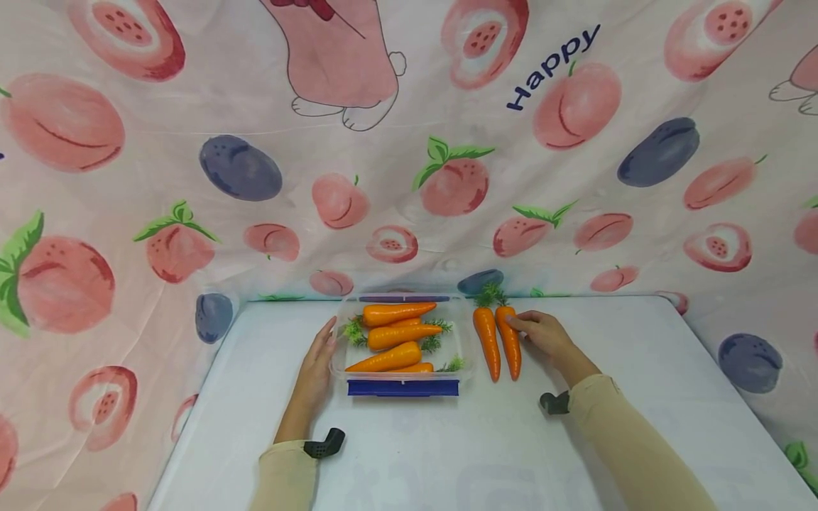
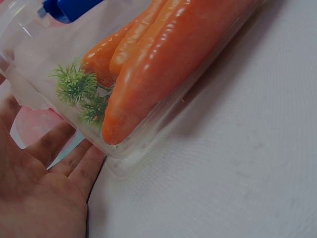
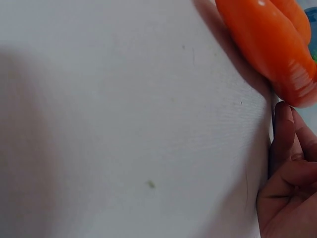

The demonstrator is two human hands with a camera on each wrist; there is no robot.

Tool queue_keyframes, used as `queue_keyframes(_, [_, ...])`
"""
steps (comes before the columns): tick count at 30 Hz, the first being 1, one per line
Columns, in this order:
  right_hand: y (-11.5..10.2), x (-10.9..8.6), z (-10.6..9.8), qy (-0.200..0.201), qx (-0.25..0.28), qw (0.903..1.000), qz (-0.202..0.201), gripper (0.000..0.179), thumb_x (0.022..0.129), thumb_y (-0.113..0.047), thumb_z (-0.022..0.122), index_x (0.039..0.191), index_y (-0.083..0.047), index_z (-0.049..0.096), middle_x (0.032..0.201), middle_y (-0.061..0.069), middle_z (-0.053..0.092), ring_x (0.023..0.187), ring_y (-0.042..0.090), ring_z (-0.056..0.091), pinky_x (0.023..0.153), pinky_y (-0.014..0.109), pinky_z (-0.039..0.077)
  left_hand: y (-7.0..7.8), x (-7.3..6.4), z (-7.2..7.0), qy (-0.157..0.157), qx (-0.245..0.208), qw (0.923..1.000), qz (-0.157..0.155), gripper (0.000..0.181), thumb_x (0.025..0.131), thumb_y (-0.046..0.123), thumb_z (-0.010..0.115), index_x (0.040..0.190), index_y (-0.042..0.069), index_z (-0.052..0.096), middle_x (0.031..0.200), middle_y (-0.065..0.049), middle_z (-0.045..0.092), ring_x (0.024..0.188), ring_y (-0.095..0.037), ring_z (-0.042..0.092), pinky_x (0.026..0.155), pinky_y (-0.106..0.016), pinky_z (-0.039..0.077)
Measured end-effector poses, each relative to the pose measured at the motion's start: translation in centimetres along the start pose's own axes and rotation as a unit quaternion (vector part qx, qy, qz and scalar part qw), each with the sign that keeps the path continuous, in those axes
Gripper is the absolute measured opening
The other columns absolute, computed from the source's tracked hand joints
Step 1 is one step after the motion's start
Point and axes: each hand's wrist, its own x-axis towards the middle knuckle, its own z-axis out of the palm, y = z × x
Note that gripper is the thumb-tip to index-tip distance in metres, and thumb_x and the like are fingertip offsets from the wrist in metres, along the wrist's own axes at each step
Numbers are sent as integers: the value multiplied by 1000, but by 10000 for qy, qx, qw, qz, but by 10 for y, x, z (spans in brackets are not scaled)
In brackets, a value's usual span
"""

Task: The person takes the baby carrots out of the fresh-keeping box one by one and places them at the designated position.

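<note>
My left hand (image 1: 317, 363) rests along the left wall of a clear plastic box (image 1: 339, 362), its fingers straight and spread against the side in the left wrist view. Several orange carrots (image 1: 402, 337) with green tops lie inside the box. Just right of it, two more carrots lie side by side on the table, tops toward the back. The outer carrot (image 1: 509, 344) is pinched near its top by the fingertips of my right hand (image 1: 543, 332). The inner carrot (image 1: 487, 341) lies close beside it.
A blue clasp flap (image 1: 402, 387) hangs open at the box's front, and another blue flap (image 1: 404, 299) is at its back. The white table (image 1: 409, 447) meets a fruit-print cloth (image 1: 409, 142) behind. Small black cameras (image 1: 326, 443) are on both wrists.
</note>
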Motion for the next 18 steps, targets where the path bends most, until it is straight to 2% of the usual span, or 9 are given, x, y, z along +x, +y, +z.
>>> queue_keyframes(12, [-1, -1, -1, -46, -6, 10000, 5, 78, 93, -61, 65, 141, 0, 53, 143, 21, 52, 123, 35, 52, 115, 52, 41, 1, 0, -1, -15, -72, 10000, -55, 50, 110, 44, 38, 159, 36, 34, 171, 1, 21, 158, -28, 16, 129, -56, 12])
queue_keyframes(18, [0, -1, -2, -1, -56, 10000, -43, 76, 94, -60, 64, 140, 0, 54, 140, 20, 55, 119, 33, 53, 112, 50, 43, 2, 0, 0, -7, -53, 10000, -71, 50, 110, 44, 39, 159, 37, 34, 171, 2, 21, 158, -28, 16, 129, -55, 11])
